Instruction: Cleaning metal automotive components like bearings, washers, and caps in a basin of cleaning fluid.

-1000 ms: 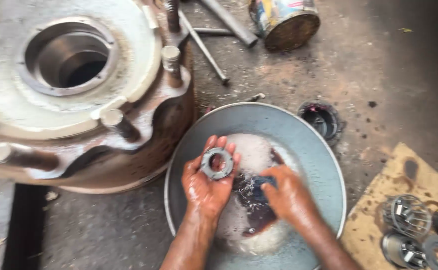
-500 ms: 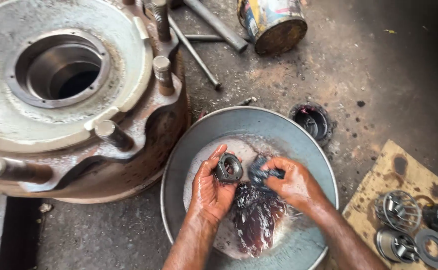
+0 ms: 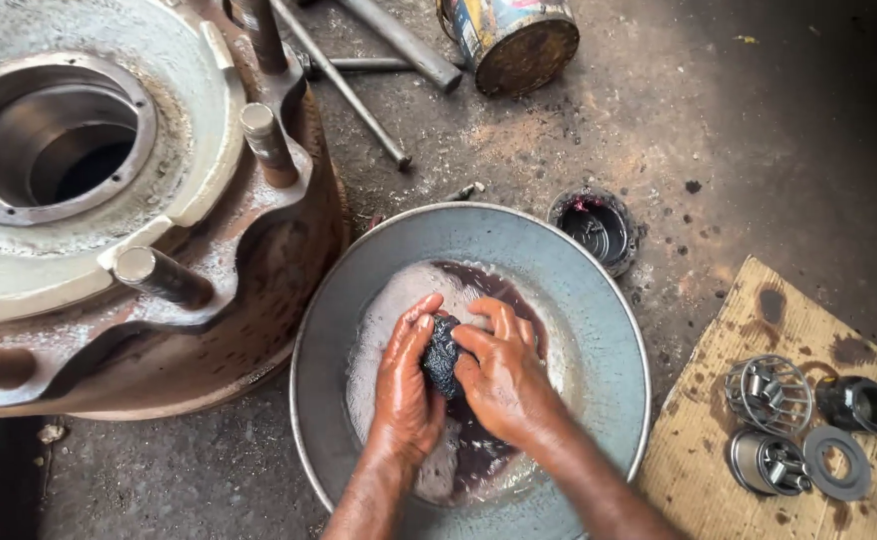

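**Rag pressed between two wet hands over the basin**

Rag [image 3: 444, 352], dark and soaked, is squeezed between the left hand [image 3: 405, 372] and the right hand [image 3: 501, 372], both closed around it above the murky liquid in the round metal basin [image 3: 598, 300]. A large wheel hub [image 3: 128, 220] is seen at far left. Bearing parts [image 3: 770, 395] are laid on cardboard [image 3: 758, 330] at near right. A tin can [image 3: 513, 35] lies far off.

The left hand [image 3: 405, 375] and right hand [image 3: 503, 372] have closed together around the dark wad [image 3: 443, 355].
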